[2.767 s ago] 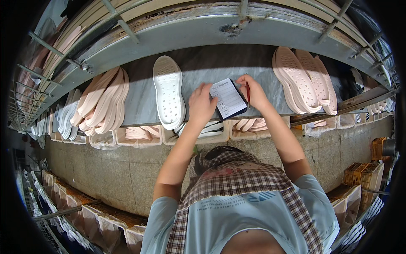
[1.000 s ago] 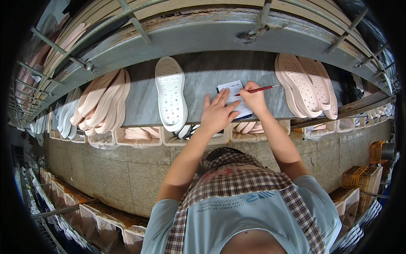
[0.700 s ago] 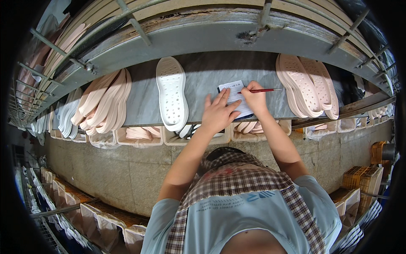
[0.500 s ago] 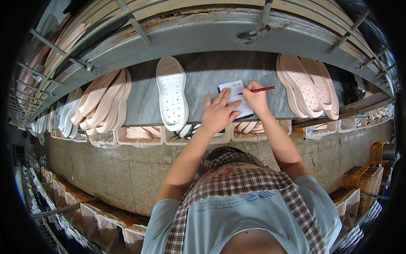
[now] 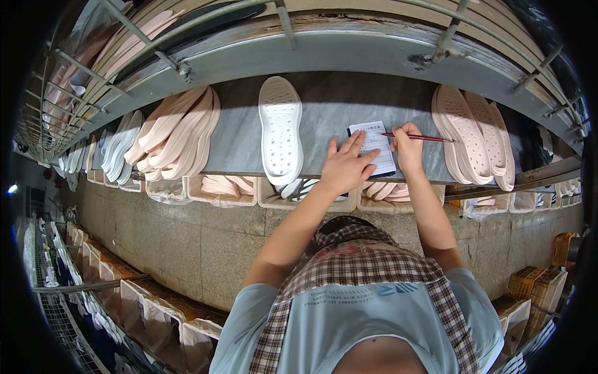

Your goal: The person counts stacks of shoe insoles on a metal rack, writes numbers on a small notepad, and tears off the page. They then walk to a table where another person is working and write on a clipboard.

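Observation:
A small pad of printed paper slips point(image 5: 381, 163) lies on the grey bench, with a dark backing showing at its edges. My left hand point(image 5: 346, 163) rests flat over the pad's left part, its fingers spread. At the pad's right edge, my right hand point(image 5: 408, 148) pinches a slim dark red pen point(image 5: 430, 138); its tip points left onto the paper. A white shoe sole point(image 5: 280, 131) with rows of small holes lies to the left of the pad. Pale pink soles point(image 5: 464, 137) overlap one another to the right of my right hand.
Another heap of pale pink soles point(image 5: 180, 134) lies at the bench's left, beside white soles point(image 5: 123, 146). Lined bins point(image 5: 268, 198) holding soles stand below the front edge. A metal rack rail point(image 5: 349, 53) crosses above the bench. Behind me are more lined bins point(image 5: 146, 305) and yellow crates point(image 5: 529, 283).
The view has shifted, so the bench things appear farther right. The pen's tip has gone from mid-paper to nearer the upper right of the slip. My left hand stays on the pad.

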The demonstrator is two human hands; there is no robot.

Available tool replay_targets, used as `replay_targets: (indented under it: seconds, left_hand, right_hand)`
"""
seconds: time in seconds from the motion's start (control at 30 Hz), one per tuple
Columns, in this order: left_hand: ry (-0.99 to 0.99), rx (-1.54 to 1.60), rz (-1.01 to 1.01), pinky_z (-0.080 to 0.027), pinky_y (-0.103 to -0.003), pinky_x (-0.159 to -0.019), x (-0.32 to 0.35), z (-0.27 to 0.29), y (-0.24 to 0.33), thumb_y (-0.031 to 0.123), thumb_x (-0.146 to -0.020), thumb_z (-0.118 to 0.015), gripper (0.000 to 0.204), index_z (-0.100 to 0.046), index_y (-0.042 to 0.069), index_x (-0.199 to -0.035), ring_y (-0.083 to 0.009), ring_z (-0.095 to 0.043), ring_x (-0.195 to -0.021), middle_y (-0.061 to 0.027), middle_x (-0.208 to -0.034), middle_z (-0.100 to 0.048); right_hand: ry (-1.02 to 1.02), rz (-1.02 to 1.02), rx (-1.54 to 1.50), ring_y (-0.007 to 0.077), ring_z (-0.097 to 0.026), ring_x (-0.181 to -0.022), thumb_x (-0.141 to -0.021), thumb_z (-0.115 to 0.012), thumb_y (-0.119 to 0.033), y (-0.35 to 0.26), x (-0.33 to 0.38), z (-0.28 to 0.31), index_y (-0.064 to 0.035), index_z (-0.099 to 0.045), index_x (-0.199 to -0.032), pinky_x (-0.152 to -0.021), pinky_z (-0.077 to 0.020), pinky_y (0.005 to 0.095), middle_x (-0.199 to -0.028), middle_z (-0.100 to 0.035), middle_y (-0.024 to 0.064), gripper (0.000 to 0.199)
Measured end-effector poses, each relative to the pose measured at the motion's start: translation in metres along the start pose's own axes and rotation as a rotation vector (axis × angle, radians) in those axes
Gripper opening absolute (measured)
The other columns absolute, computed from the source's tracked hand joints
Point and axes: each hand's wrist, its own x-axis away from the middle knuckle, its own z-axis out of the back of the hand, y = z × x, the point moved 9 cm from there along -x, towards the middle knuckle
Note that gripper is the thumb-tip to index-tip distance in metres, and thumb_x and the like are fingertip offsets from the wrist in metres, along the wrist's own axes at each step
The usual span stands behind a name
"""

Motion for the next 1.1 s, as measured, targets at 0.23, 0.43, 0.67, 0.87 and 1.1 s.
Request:
replay_targets:
  seconds: [0.23,0.43,0.67,0.87,1.1]
  left_hand:
    - [0.048,-0.016,0.025,-0.023,-0.059,-0.101,-0.002,0.003,0.002,0.041,-0.086,-0.052,0.039,-0.057,0.027,-0.122,-0.0249,-0.033,-0.132,-0.0138,-0.140,-0.038]
    - [0.021,-0.024,0.052,-0.023,-0.059,-0.102,-0.002,0.003,0.001,0.042,-0.086,-0.053,0.041,-0.056,0.026,-0.123,-0.0259,-0.034,-0.131,-0.0140,-0.137,-0.041]
    - [0.076,-0.055,0.027,-0.023,-0.059,-0.101,-0.005,0.007,0.006,0.043,-0.084,-0.055,0.039,-0.058,0.027,-0.119,-0.0258,-0.037,-0.128,-0.0137,-0.133,-0.044]
    - [0.113,-0.074,0.018,-0.024,-0.059,-0.100,-0.004,0.006,0.006,0.043,-0.083,-0.055,0.038,-0.060,0.023,-0.115,-0.0260,-0.040,-0.126,-0.0148,-0.132,-0.046]
    - [0.151,-0.077,0.004,-0.026,-0.059,-0.099,-0.002,0.008,0.007,0.043,-0.083,-0.055,0.036,-0.061,0.022,-0.111,-0.0254,-0.042,-0.126,-0.0159,-0.132,-0.048]
  right_hand:
    - [0.039,-0.107,-0.149,0.0074,-0.038,-0.041,-0.090,-0.056,-0.025,-0.003,0.004,0.001,-0.0095,-0.043,-0.064,-0.038,-0.0315,0.0223,-0.052,-0.044,0.0007,0.033]
    - [-0.186,0.068,0.217,0.0025,-0.036,-0.053,-0.084,-0.064,-0.013,-0.004,0.007,-0.015,-0.0097,-0.044,-0.062,-0.045,-0.0293,0.0214,-0.055,-0.043,-0.0058,0.030]
    - [-0.193,0.063,0.214,0.0028,-0.042,-0.058,-0.079,-0.066,-0.006,0.008,0.006,-0.012,-0.0072,-0.047,-0.066,-0.050,-0.0346,0.0204,-0.061,-0.049,-0.0040,0.023]
    - [-0.153,0.096,0.238,0.0040,-0.043,-0.057,-0.077,-0.067,-0.008,0.005,0.006,-0.010,-0.0063,-0.047,-0.064,-0.049,-0.0354,0.0216,-0.060,-0.049,-0.0021,0.024]
    - [-0.157,0.088,0.164,0.0050,-0.041,-0.053,-0.082,-0.066,-0.014,0.000,0.008,-0.013,-0.0066,-0.044,-0.061,-0.046,-0.0332,0.0227,-0.056,-0.047,-0.0016,0.032]
